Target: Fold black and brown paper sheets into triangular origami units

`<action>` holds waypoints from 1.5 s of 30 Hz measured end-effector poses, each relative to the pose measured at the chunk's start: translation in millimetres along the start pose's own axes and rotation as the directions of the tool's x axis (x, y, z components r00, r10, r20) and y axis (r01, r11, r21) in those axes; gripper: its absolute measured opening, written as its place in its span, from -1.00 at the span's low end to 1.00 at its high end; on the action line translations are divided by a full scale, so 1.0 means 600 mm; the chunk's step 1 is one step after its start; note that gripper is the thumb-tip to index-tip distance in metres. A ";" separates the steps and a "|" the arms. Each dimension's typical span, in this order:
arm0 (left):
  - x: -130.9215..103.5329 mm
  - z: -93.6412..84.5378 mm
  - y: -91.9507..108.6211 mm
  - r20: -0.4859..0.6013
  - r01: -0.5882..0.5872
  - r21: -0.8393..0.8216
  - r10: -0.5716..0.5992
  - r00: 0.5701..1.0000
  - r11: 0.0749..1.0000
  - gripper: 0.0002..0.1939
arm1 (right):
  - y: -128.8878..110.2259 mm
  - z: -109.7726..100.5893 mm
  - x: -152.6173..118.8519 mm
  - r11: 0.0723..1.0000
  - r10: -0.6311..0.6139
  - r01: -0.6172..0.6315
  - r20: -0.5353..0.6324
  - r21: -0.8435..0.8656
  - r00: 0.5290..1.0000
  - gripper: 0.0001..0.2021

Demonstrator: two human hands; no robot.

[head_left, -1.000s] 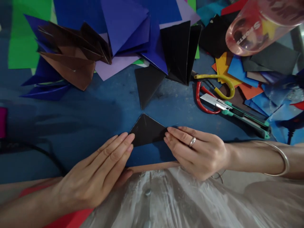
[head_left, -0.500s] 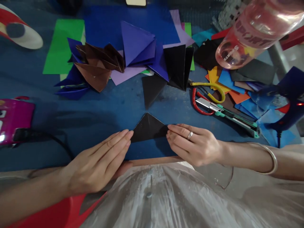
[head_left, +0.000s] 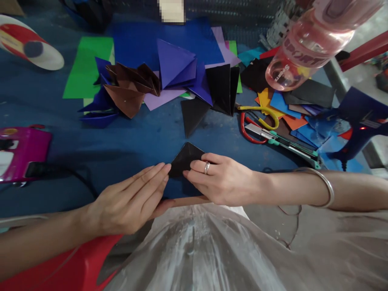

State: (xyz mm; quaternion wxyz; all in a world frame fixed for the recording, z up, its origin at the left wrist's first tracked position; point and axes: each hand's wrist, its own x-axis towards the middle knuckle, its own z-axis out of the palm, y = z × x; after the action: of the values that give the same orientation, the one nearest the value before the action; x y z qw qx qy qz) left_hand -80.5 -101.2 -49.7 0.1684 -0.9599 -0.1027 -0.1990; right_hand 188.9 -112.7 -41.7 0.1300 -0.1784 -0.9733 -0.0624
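A black folded paper (head_left: 184, 159) lies on the blue table near its front edge, its peak pointing away from me. My left hand (head_left: 129, 202) is stretched out flat, with its fingertips at the paper's left corner. Across the paper's right part lies my right hand (head_left: 220, 178), ring on one finger; its fingers are bent and closed at the lower edge, hiding the right corner. Just beyond the peak rests another black paper triangle (head_left: 194, 115). Behind it stands a black folded paper piece (head_left: 220, 87) beside a purple folded one (head_left: 174, 64).
Brown folded pieces (head_left: 125, 99) sit back left on green paper (head_left: 79, 76). To the right lie scissors (head_left: 274, 115), a box cutter (head_left: 281, 143), paper scraps and a blue glue gun (head_left: 353, 125) with a red light. A pink bottle (head_left: 300, 56) stands behind; a magenta device (head_left: 27, 149) with a cord is left.
My right hand has moved left from the paper's right corner over its right part, and its fingers have bent. My left hand stays at the left corner. The whole view has shifted slightly.
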 end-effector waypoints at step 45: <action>-0.007 -0.018 -0.006 0.060 0.124 -0.115 -0.118 0.991 0.986 -0.81 | -0.008 -0.012 -0.114 0.963 0.234 -0.255 -0.204 -0.085 0.951 -0.77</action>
State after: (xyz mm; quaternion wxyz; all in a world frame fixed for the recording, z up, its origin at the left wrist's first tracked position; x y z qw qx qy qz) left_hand -88.9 -102.4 -41.3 0.0958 -0.9652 -0.1533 -0.1892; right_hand 250.6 -141.4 -53.8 0.2198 -0.2976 -0.9217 -0.1162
